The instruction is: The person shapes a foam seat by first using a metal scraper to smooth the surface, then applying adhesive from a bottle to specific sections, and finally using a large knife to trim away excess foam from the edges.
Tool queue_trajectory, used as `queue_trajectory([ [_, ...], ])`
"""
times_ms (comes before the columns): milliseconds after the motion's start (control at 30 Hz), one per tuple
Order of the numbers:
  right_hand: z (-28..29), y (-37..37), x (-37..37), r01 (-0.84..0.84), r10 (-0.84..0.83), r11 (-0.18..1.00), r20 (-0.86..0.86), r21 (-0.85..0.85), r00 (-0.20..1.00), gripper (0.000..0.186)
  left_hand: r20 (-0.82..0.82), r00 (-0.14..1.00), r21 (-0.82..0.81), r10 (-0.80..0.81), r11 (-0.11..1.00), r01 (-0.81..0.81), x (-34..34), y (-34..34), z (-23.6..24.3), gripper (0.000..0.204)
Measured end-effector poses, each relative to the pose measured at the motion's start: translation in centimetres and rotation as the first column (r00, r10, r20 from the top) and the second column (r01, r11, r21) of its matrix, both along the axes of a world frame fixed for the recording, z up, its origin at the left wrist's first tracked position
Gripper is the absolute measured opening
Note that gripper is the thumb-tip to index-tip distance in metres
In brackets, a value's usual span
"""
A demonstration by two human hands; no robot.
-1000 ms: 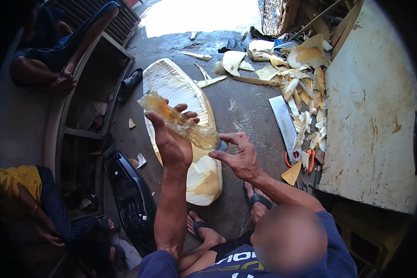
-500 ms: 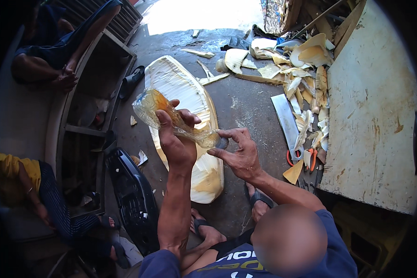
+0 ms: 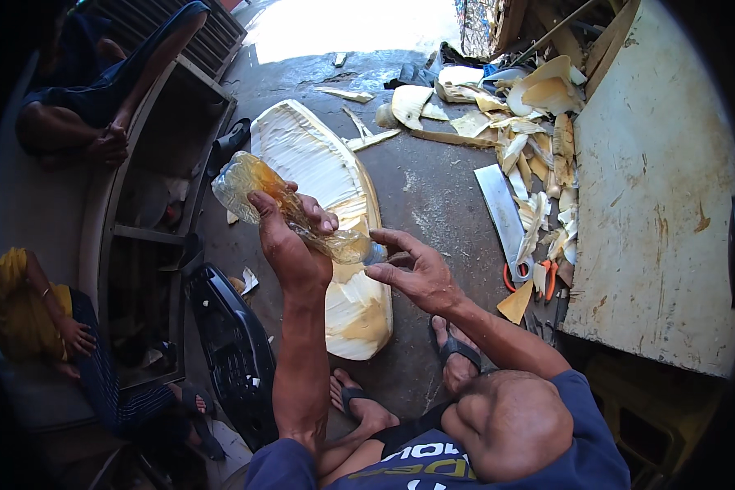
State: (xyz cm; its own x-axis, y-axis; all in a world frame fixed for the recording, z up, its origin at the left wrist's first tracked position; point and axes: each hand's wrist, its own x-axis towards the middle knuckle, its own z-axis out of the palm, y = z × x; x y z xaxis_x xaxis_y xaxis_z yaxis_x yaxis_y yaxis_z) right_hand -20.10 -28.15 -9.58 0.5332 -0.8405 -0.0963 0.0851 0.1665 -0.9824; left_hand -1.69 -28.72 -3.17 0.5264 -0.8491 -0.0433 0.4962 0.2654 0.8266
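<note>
Left hand (image 3: 294,245): here it is, wrapped around the bottle's middle, thumb on the near side, fingers curled over the far side, a firm hold.
Bottle (image 3: 249,184): clear, crumpled plastic with amber-coloured stuff inside, held tilted above the foam pad, its base up to the left and its neck down to the right.
Right hand (image 3: 416,273): in at the neck, thumb and forefinger on either side of the bluish cap (image 3: 375,251); whether they're pressing on it, I can't tell.
Foam pad (image 3: 314,151): long, pale, ridged across the top, flat on the floor below both hands.
Black shell (image 3: 233,351): on the floor, just left of the pad.
Right side: a metal blade (image 3: 502,216) lies near an orange-handled tool (image 3: 550,282), with foam scraps (image 3: 539,147) heaped alongside the pale board (image 3: 653,212).
Left side: an open cabinet (image 3: 149,235), and two seated people, one in a yellow top (image 3: 12,306).
</note>
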Motion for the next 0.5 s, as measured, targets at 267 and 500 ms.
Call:
queue_trajectory([
  [267, 0.2, 0.1, -0.1, -0.204, 0.164, 0.956, 0.196, 0.209, 0.967, 0.047, 0.020, 0.955, -0.216, -0.297, 0.931, 0.295, -1.1, 0.2, -1.9, 0.049],
  [500, 0.9, 0.6, 0.1, -0.010, -0.105, 0.924, -0.278, -0.381, 0.955, 0.047, 0.172, 0.981, 0.088, 0.092, 0.990, -0.108, -2.8, -0.8, -2.2, 0.037],
])
